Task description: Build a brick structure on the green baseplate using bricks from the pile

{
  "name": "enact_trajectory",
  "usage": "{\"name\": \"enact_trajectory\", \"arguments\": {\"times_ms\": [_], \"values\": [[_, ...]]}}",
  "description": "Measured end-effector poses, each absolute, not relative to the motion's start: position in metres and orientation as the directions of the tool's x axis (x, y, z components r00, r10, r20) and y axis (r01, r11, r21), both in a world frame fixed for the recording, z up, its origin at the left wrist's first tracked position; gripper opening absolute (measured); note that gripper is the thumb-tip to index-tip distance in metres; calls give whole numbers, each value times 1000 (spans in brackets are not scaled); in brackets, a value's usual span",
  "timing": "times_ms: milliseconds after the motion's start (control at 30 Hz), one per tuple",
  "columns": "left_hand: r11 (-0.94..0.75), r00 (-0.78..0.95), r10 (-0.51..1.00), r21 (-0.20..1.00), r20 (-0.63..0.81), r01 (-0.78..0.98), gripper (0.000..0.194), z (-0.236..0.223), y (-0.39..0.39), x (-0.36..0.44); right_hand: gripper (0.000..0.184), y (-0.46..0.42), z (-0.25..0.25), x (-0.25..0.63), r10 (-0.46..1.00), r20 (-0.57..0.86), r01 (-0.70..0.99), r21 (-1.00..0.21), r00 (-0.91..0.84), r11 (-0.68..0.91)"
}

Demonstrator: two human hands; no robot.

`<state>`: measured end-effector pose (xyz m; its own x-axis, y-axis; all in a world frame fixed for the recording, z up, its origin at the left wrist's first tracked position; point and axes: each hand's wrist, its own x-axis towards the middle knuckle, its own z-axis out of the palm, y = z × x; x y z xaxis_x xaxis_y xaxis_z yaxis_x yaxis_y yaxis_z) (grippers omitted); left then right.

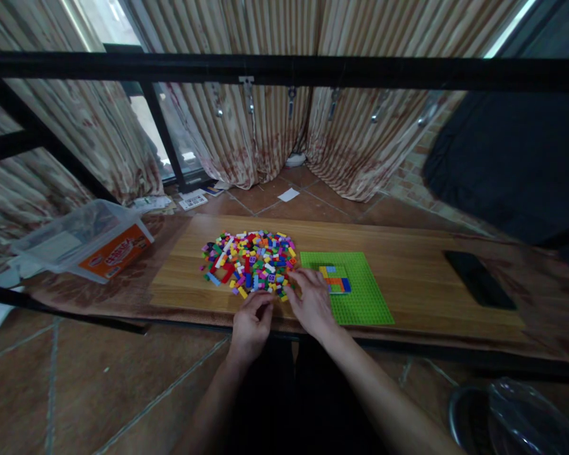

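Note:
A pile of small coloured toy bricks (pixel 246 259) lies on the wooden board. At its near edge my left hand (pixel 252 323) is closed, thumb and fingertips together; whatever they hold, if anything, is too small to make out. My right hand (pixel 315 303) reaches over the pile's right edge, thumb and fingers apart, with no brick visible between them. Under and beside it lies a green studded baseplate (pixel 367 297). Several bricks, yellow, light blue, orange and dark blue, form a low brick build (pixel 339 284) on the baseplate, partly hidden by my right hand.
A clear plastic box (pixel 85 243) with an orange label stands left of the wooden board (pixel 417 272). A dark phone-like slab (pixel 478 278) lies at the right. A black metal bar (pixel 284 68) crosses behind, before striped curtains (pixel 227 139).

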<state>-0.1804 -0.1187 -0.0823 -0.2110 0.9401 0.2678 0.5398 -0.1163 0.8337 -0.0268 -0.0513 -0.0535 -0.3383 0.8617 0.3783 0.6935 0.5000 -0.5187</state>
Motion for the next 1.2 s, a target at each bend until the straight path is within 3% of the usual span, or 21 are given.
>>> {"name": "enact_trajectory", "arguments": {"times_ms": [333,467,567,700,867,1067,1200], "values": [[-94,-244,941,870,237,483,17,-82,-116,-180,14,-32,-64,-67,891,315,717,-532,-326,450],[-74,-247,946,882,210,466,18,-84,-113,-182,15,-39,-57,-51,914,326,595,-694,-243,406],[-66,-264,943,889,204,453,17,-86,-114,-181,16,-54,-57,-26,961,233,428,-861,-151,275],[-73,-341,913,912,224,405,17,-85,-117,-181,18,-72,-66,14,987,141,328,-931,-76,158],[65,-520,818,859,245,507,25,-68,-111,-197,17,-74,-70,32,984,168,422,-889,-67,180],[186,-418,872,619,253,763,26,-56,-91,-212,12,-53,-61,-15,931,266,532,-766,-249,362],[194,-361,898,511,250,837,25,-57,-85,-210,18,-37,-61,-43,905,291,601,-677,-310,424]]}}
